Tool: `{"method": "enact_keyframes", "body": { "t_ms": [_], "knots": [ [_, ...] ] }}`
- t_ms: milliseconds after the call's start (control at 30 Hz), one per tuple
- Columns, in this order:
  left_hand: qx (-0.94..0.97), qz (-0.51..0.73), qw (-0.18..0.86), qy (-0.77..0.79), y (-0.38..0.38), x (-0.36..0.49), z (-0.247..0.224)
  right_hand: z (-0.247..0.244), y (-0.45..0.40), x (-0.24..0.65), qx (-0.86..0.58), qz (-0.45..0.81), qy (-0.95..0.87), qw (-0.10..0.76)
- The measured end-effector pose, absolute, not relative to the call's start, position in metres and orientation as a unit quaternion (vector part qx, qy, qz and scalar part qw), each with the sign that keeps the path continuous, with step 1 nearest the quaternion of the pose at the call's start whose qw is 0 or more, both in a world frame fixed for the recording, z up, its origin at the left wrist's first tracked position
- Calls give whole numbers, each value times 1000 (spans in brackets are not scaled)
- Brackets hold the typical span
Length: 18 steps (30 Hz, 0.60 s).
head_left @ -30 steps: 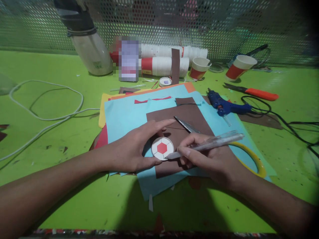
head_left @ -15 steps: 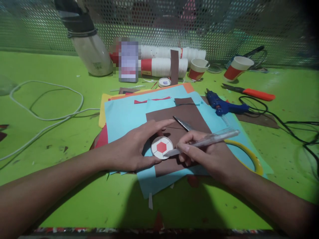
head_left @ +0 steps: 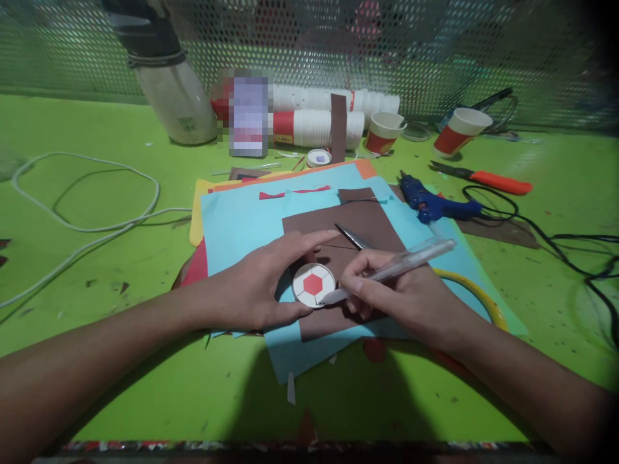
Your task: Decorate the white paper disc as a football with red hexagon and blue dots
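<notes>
A round white disc (head_left: 300, 281) with a red hexagon and thin dark lines rests over brown paper (head_left: 309, 225) and light blue sheets (head_left: 232, 225). My left hand (head_left: 256, 283) curves around the disc's left side and grips its edge, thumb at the bottom. Pinched in my right hand (head_left: 387, 280) is a clear-barrelled pen (head_left: 411, 258), its tip at the disc's lower right. Scissors with a yellow handle (head_left: 483, 299) lie partly beneath my right hand, their dark blades (head_left: 351, 236) pointing up and left.
Behind the paper stand a bottle (head_left: 178, 103), stacked paper cups (head_left: 314, 129) and two single cups (head_left: 382, 135). A blue glue gun (head_left: 435, 203) and an orange-handled knife (head_left: 500, 182) lie at the right. A white cable (head_left: 157, 193) loops at the left.
The pen's back end has tipped slightly left and down, with its tip still at the disc's lower right. My left hand keeps its hold on the disc.
</notes>
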<state>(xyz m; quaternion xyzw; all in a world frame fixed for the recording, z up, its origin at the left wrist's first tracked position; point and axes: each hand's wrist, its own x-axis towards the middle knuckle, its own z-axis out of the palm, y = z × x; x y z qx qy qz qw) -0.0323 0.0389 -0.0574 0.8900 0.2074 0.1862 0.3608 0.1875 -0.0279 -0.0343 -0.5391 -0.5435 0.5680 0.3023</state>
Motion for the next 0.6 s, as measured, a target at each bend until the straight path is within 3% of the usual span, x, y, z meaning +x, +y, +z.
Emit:
{"method": "enact_keyframes", "body": {
  "t_ms": [600],
  "knots": [
    [896, 210, 346, 180, 39, -32, -57, -34, -17, 189, -556, 590, -527, 256]
  ]
}}
